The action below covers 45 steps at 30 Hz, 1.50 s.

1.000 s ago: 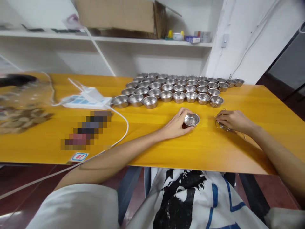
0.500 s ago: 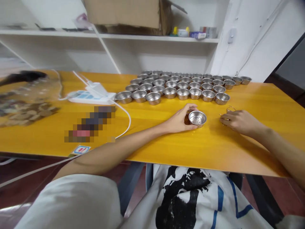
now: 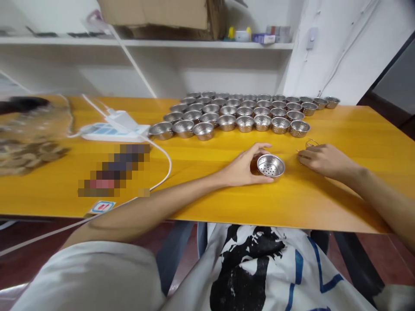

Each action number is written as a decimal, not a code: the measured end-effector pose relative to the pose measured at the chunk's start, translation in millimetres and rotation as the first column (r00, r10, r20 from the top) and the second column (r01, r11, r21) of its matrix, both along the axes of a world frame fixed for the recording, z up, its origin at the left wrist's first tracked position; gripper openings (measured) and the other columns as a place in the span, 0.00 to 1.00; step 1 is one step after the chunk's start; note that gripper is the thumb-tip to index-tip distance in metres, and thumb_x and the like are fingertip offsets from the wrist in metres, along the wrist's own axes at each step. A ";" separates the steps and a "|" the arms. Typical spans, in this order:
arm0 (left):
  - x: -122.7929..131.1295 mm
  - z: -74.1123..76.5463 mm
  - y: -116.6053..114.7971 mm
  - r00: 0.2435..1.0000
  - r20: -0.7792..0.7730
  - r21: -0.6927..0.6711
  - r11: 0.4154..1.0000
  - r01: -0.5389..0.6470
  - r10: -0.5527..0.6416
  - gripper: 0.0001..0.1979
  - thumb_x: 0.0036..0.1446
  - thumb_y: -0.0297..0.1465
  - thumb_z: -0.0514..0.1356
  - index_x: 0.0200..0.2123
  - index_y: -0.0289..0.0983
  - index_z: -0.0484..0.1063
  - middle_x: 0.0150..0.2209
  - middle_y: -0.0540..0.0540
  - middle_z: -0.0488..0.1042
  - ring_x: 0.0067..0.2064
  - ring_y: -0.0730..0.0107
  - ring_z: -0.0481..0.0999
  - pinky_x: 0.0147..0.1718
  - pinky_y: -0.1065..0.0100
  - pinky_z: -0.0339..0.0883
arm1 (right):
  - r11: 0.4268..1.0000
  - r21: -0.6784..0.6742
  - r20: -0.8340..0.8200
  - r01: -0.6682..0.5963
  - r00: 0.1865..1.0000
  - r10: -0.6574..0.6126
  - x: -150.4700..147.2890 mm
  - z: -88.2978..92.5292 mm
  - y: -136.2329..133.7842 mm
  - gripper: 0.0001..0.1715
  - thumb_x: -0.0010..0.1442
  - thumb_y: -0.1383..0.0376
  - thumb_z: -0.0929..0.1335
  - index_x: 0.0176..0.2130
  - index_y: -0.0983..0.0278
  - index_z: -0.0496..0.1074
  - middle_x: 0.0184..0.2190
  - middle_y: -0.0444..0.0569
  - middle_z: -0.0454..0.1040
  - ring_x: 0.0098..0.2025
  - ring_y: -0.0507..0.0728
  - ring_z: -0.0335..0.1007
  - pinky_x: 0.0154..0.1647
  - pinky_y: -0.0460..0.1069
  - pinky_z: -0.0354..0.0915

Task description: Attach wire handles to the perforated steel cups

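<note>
A small perforated stainless-steel cup (image 3: 271,166) sits tilted in my left hand (image 3: 244,167), whose thumb and fingers curve round its left side. Dark amber shows between the palm and the cup; what it is I cannot make out. To the right, my right hand (image 3: 326,160) is low over the table, fingers bent and pressed together at some thin gold-coloured wire rings (image 3: 312,142). Bits of wire poke out by the fingertips, and the rest is hidden under them.
Several rows of similar steel cups (image 3: 245,123) stand behind my hands. A white power strip (image 3: 113,133) with a cable lies to the left, beyond a pixelated patch. Round tan pieces (image 3: 29,156) lie at the far left. A shelf (image 3: 207,44) holds a cardboard box (image 3: 155,15).
The view has shifted slightly. The cup in my left hand has come a little nearer and tips more toward me. My right fingers have closed further over the wire rings.
</note>
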<state>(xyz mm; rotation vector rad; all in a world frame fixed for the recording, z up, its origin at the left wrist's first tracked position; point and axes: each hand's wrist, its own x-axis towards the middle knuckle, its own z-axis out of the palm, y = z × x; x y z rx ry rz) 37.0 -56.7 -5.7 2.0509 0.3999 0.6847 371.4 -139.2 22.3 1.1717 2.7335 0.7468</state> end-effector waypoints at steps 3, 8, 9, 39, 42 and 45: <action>-1.7 3.1 -1.9 0.993 0.100 -0.085 0.994 0.064 -0.055 0.48 0.54 0.41 0.81 0.72 0.43 0.62 0.65 0.33 0.78 0.71 0.41 0.77 0.71 0.41 0.68 | 0.997 0.065 0.122 -0.050 0.992 0.042 -6.6 1.7 0.5 0.14 0.75 0.76 0.65 0.42 0.68 0.80 0.37 0.56 0.82 0.37 0.59 0.73 0.38 0.54 0.60; -6.2 4.3 -2.0 0.974 0.177 -0.117 0.980 0.163 -0.141 0.49 0.55 0.37 0.80 0.74 0.44 0.60 0.66 0.33 0.76 0.70 0.43 0.78 0.70 0.44 0.69 | 0.978 0.177 0.082 -0.111 0.992 0.098 -6.5 6.9 -0.1 0.14 0.77 0.76 0.65 0.45 0.67 0.79 0.43 0.56 0.85 0.40 0.59 0.74 0.37 0.53 0.60; -7.0 3.9 -1.8 0.969 0.188 -0.118 0.975 0.186 -0.162 0.49 0.56 0.37 0.80 0.74 0.45 0.59 0.66 0.33 0.76 0.69 0.43 0.78 0.70 0.44 0.70 | 0.972 0.203 0.051 -0.114 0.993 0.106 -5.3 8.9 -1.2 0.14 0.77 0.76 0.64 0.46 0.67 0.79 0.46 0.56 0.85 0.42 0.59 0.75 0.38 0.53 0.61; -0.1 7.5 -9.9 0.957 0.079 -0.049 0.958 0.283 -0.279 0.37 0.56 0.41 0.80 0.63 0.41 0.68 0.56 0.39 0.83 0.56 0.54 0.85 0.57 0.56 0.76 | 0.899 -0.423 -0.859 -0.110 0.366 -0.359 -88.5 -2.6 -31.2 0.20 0.73 0.51 0.73 0.44 0.64 0.89 0.24 0.47 0.78 0.22 0.50 0.62 0.24 0.46 0.58; 1.3 5.6 -9.0 0.954 0.093 -0.056 0.955 0.292 -0.286 0.38 0.56 0.40 0.80 0.64 0.41 0.68 0.56 0.38 0.83 0.56 0.54 0.86 0.58 0.55 0.76 | 0.898 -0.432 -0.871 -0.084 0.298 -0.391 -92.7 -6.7 -29.5 0.21 0.72 0.51 0.74 0.43 0.65 0.89 0.25 0.47 0.79 0.22 0.50 0.63 0.24 0.47 0.59; 1.4 4.9 -8.3 0.956 0.094 -0.070 0.956 0.285 -0.279 0.38 0.56 0.39 0.80 0.64 0.42 0.68 0.56 0.38 0.84 0.56 0.53 0.86 0.58 0.55 0.76 | 0.901 -0.427 -0.883 -0.079 0.249 -0.397 -96.2 -9.3 -29.7 0.20 0.70 0.52 0.74 0.41 0.64 0.89 0.24 0.47 0.79 0.22 0.50 0.62 0.24 0.47 0.59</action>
